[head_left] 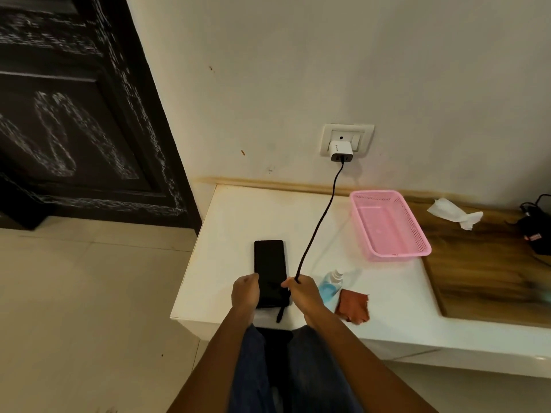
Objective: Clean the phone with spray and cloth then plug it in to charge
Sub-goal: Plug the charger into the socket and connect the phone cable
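A black phone [270, 263] lies screen-up on the white counter [232, 222] near its front left corner. My left hand [245, 293] grips the phone's near left edge. My right hand [302, 293] holds the black charging cable [320, 222], which runs up to a white charger [340, 150] plugged into the wall socket [347, 129]. The cable's free end hangs below the phone at the counter's front edge. A small spray bottle [332, 283] with blue liquid lies just right of my right hand. Beside it lies a brown-red cloth [353, 305].
An empty pink plastic basket [417, 234] stands at the back of the counter. A crumpled white tissue [453, 214] lies on the wooden board [483, 269] to the right, with a black device [536, 231] at the far right edge. A dark door [74, 114] fills the left.
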